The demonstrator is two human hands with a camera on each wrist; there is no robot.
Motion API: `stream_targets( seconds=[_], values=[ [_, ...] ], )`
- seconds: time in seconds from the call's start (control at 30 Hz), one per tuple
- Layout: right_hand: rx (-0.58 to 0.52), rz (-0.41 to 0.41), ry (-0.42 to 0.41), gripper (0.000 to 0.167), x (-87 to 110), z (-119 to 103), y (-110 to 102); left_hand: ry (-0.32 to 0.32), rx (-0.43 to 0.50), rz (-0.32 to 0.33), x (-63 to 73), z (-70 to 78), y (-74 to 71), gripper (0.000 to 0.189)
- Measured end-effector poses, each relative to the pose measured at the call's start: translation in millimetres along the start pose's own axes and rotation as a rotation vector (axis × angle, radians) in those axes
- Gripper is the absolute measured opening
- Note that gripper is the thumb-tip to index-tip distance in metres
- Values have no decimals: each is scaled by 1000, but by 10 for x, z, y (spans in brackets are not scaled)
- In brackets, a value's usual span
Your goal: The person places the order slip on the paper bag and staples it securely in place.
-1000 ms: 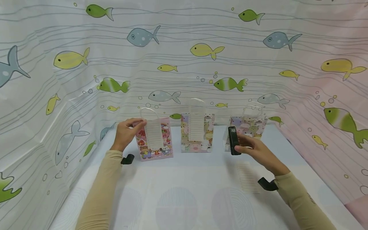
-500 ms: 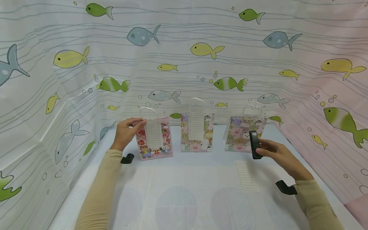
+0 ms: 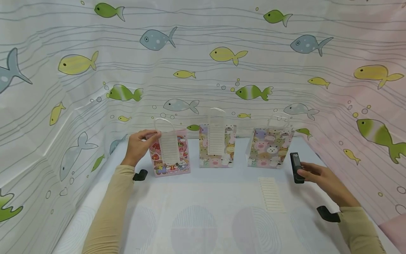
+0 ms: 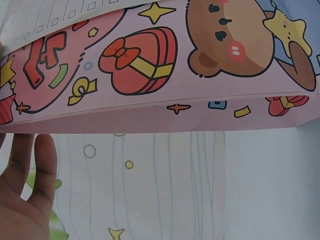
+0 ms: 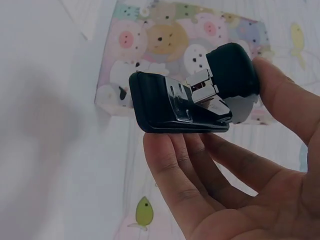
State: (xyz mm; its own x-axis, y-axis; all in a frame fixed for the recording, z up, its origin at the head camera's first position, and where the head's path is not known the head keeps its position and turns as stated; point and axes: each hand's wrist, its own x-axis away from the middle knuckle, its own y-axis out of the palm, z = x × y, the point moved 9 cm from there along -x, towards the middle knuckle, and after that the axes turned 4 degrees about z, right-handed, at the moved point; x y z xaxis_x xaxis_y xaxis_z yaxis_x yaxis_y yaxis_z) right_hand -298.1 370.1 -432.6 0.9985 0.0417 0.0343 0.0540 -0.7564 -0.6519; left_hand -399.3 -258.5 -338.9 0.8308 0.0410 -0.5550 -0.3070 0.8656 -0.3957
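My left hand [image 3: 137, 146] pinches the top left edge of a pink paper gift bag [image 3: 184, 151], which stands slightly tilted. A white lined paper slip [image 3: 170, 148] hangs on its front, just under the handle, and the fingertips are at the slip's top corner. In the left wrist view the bag [image 4: 200, 82] shows a printed bear and heart box. A small black stapler [image 3: 296, 169] is in my right hand [image 3: 328, 182], raised above the table at the right. Thumb and fingers grip it from both sides in the right wrist view, where the stapler's metal mouth [image 5: 202, 85] shows.
An animal-print gift bag [image 3: 229, 155] with a lined slip [image 3: 216, 140] on its front stands in the middle. Another animal-print bag [image 3: 271, 150] without a slip on its front stands right of it. One lined slip [image 3: 272, 194] lies on the table. Fish-print sheeting [image 3: 203, 77] surrounds the table.
My right hand has moved right and down with the stapler, away from the front of the right bag, which now shows fully. The left hand and pink bag have stayed nearly still.
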Motion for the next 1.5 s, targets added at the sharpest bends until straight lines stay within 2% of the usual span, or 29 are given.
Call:
stream_targets(
  seconds=[0.17, 0.3, 0.7, 0.93, 1.0, 1.37, 1.5],
  values=[
    [25, 2, 33, 79, 13, 110, -12, -14, 12, 7, -50, -273, 48, 31],
    [42, -10, 76, 83, 28, 221, -14, -12, 32, 6, -57, -333, 63, 32],
    [74, -28, 149, 84, 121, 473, -59, -4, 6, 9, -49, -251, 49, 30],
    [64, -36, 194, 85, 152, 564, -89, 7, 11, 1, 28, 86, -10, 27],
    [63, -47, 205, 86, 151, 592, -82, 16, 8, 1, 35, 139, -21, 26],
    [60, -47, 252, 91, 120, 695, -44, 3, 27, -9, 28, 125, -22, 27],
    [59, -42, 258, 91, 108, 743, -36, -3, 18, -2, 5, 27, -11, 27]
  ],
)
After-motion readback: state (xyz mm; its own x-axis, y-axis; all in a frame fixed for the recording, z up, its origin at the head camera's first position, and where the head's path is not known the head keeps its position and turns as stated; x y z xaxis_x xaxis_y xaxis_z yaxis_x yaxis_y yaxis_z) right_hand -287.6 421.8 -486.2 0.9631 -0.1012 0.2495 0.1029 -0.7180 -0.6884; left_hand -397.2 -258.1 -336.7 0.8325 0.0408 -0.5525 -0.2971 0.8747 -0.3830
